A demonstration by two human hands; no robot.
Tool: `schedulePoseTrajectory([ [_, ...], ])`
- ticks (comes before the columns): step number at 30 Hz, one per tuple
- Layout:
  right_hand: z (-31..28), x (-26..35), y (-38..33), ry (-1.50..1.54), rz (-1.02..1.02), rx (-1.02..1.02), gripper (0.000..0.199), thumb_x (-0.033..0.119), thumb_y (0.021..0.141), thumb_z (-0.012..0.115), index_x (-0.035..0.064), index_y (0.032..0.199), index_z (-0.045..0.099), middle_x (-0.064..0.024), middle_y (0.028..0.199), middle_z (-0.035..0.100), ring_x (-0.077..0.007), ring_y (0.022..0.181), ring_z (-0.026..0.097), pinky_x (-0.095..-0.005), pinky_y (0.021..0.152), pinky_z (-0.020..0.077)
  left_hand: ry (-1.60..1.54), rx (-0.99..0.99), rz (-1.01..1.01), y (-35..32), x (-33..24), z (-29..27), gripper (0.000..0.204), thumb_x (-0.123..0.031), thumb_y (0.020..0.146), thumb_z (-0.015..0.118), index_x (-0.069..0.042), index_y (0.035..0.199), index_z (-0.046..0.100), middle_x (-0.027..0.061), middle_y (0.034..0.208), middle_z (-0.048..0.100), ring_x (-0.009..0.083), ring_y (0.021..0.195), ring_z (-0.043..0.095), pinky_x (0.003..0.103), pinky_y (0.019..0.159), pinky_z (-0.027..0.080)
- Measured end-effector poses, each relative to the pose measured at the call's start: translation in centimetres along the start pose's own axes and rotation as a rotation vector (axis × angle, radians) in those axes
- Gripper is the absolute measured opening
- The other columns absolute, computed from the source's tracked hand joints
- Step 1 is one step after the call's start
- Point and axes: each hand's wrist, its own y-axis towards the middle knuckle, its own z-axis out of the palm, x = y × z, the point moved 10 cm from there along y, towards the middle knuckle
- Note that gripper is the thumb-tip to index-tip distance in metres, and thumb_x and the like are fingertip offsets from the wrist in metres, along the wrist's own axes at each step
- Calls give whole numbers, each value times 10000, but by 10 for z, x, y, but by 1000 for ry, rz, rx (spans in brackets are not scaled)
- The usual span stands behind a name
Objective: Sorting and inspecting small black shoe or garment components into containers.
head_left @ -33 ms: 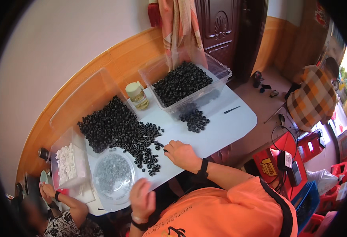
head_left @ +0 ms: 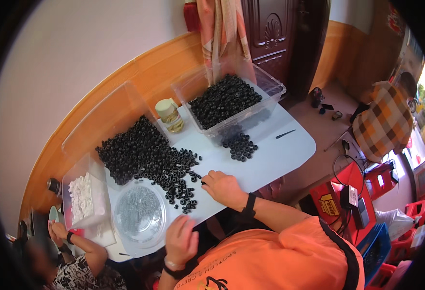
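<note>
My right hand rests on the white table, its fingertips pinched on a small black ring at the edge of a big loose pile of black rings. My left hand lies flat at the table's near edge, fingers apart and holding nothing, just beside a round clear dish. A black band is on each wrist.
A clear bin of black rings stands at the back, with a small ring heap, a jar and a thin black tool nearby. A clear box of white parts sits left. Another person's hand works lower left; a person in a plaid shirt sits right.
</note>
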Motion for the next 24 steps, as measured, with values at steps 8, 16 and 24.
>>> schedulePoseTrajectory([
  [8, -11, -1, 0, 41, 17, -24, 215, 228, 839, 680, 89, 997, 636, -73, 878, 580, -256, 803, 618, -369, 657, 519, 62, 97, 0, 26, 3, 40, 447, -158, 824, 642, -2, 1235, 561, 233, 1324, 493, 428, 1242, 470, 478, 1040, 395],
  [16, -10, -3, -1, 84, 46, -9, 189, 208, 836, 690, 102, 987, 651, -73, 890, 592, -269, 811, 624, -384, 673, 514, 39, -43, -40, 31, 17, 22, 383, -137, 842, 624, 11, 1193, 587, 243, 1311, 515, 446, 1233, 480, 487, 1036, 405],
  [24, -6, -7, 2, 102, 52, 8, 177, 189, 837, 682, 107, 988, 645, -83, 890, 594, -286, 809, 629, -403, 693, 513, 61, -43, -127, -11, 23, 17, 369, -125, 823, 622, 19, 1162, 602, 245, 1313, 514, 456, 1227, 480, 499, 1045, 385],
])
